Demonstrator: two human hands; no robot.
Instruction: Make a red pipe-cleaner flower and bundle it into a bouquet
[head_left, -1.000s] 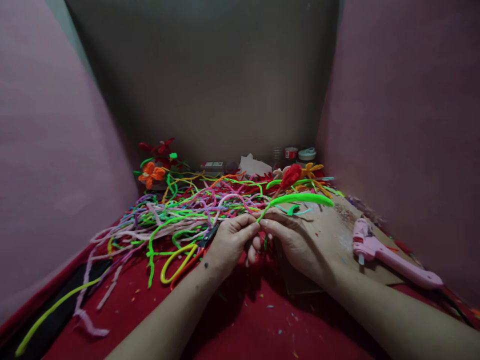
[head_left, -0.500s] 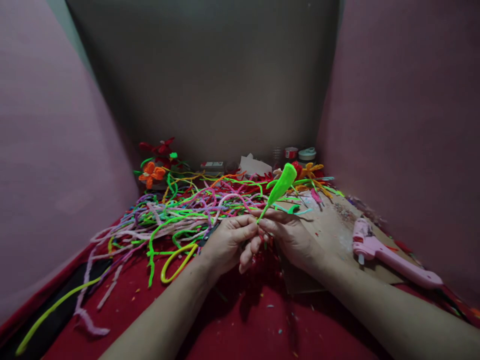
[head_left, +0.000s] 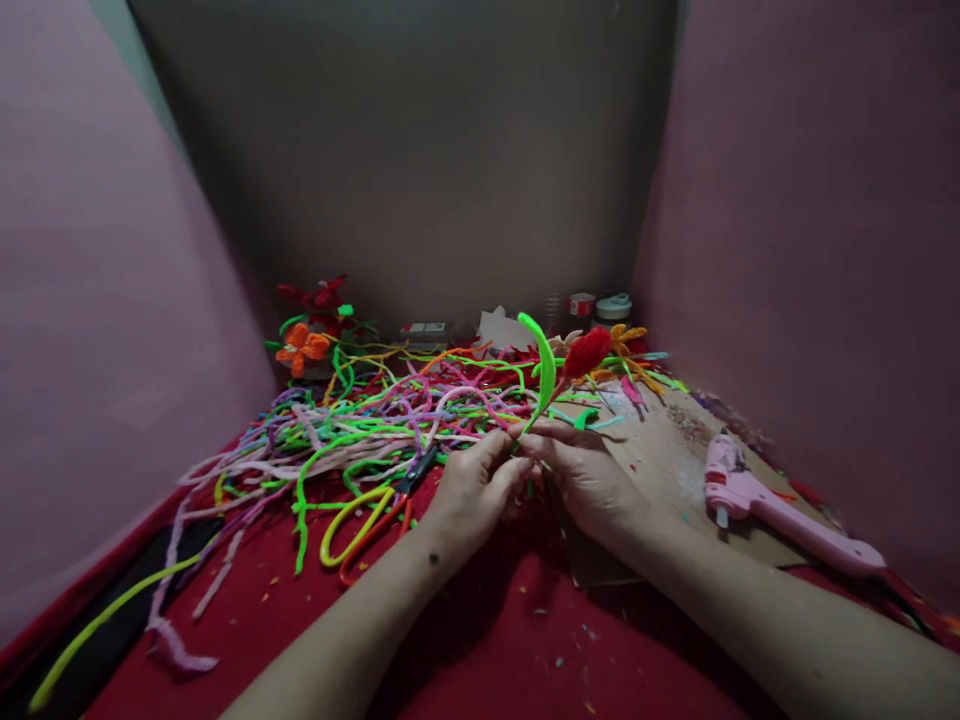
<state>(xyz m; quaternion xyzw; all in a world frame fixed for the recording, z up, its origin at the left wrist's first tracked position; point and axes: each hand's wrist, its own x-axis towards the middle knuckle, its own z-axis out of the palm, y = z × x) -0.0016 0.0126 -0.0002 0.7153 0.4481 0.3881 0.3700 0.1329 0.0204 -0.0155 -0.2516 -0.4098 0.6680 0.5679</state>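
Observation:
A bright green fuzzy pipe-cleaner leaf (head_left: 546,370) rises curved from between my hands, its thin stem pinched in the fingers. My left hand (head_left: 476,490) is closed at the stem's lower end, thumb bent over the fingers. Fingers of my right hand (head_left: 592,485) close on the same stem from the other side, touching the left fingertips. Just right of the leaf is a fuzzy red flower bud (head_left: 587,353) whose thin stem slants down toward my right hand; whether I grip it is hidden. Scissors (head_left: 356,530) with yellow and orange handles lie left of my left hand.
Many coloured pipe cleaners (head_left: 360,440) are heaped at the left and back. A pink glue gun (head_left: 780,510) rests on cardboard (head_left: 660,470) at right. Orange flowers (head_left: 302,348), a small box (head_left: 424,332) and a lidded jar (head_left: 613,308) stand behind. Walls close in both sides.
The green leaf has turned from broad face to narrow edge and leans more upright to the left. The red bud shows more fully beside it. My left hand has rotated, uncovering more of the scissors.

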